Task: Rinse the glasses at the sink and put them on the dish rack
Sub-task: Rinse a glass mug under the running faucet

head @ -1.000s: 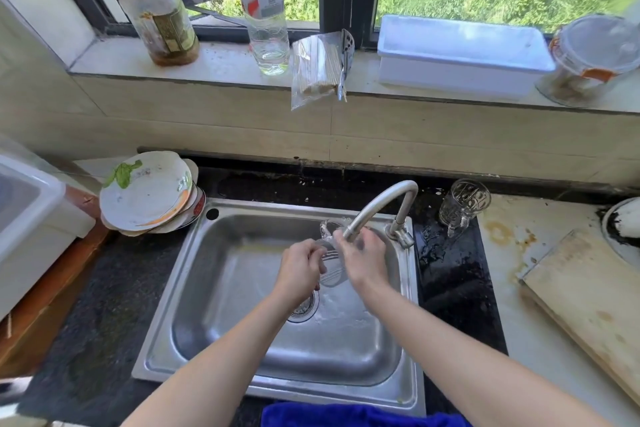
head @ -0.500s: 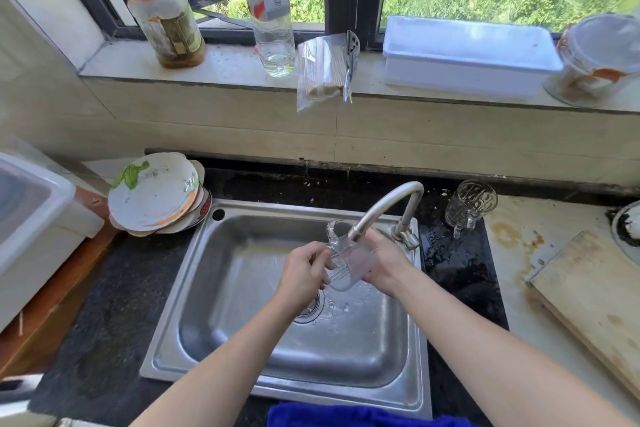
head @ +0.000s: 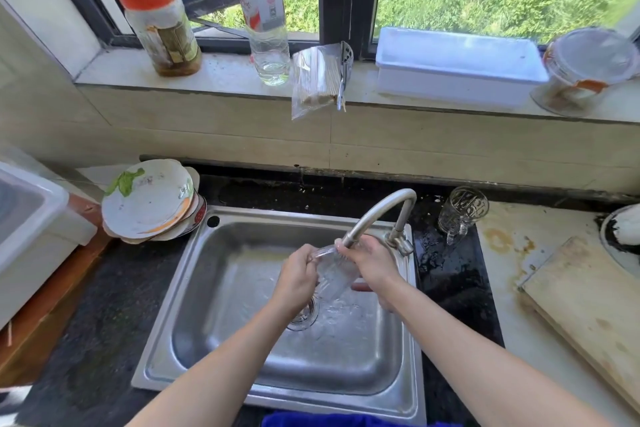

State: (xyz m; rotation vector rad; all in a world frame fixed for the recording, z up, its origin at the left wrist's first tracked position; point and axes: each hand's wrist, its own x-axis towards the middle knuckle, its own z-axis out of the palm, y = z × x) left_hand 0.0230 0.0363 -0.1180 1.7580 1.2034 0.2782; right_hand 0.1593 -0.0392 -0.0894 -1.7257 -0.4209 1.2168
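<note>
Forearms reach in from the near edge over a steel sink [head: 242,374] set in a dark worktop [head: 86,322]; a blue cloth [head: 346,420] lies at the sink's near rim; both hands meet above the drain, under the spout of the tap [head: 381,208]; the left hand [head: 298,279] curls its fingers round a tilted clear glass [head: 334,276], and the right hand [head: 372,262] grips its other side; water ripples on the basin floor beneath; a second glass [head: 462,211] stands on the wet worktop just right of the tap's base; a wooden board [head: 588,315] lies at the worktop's right edge; a stack of dirty plates [head: 149,199] leans at the sink's far left corner; beyond, the windowsill [head: 225,73] carries an orange-lidded jar [head: 159,28], a clear bottle [head: 265,21], a plastic bag [head: 317,80] and a white box [head: 457,66].
</note>
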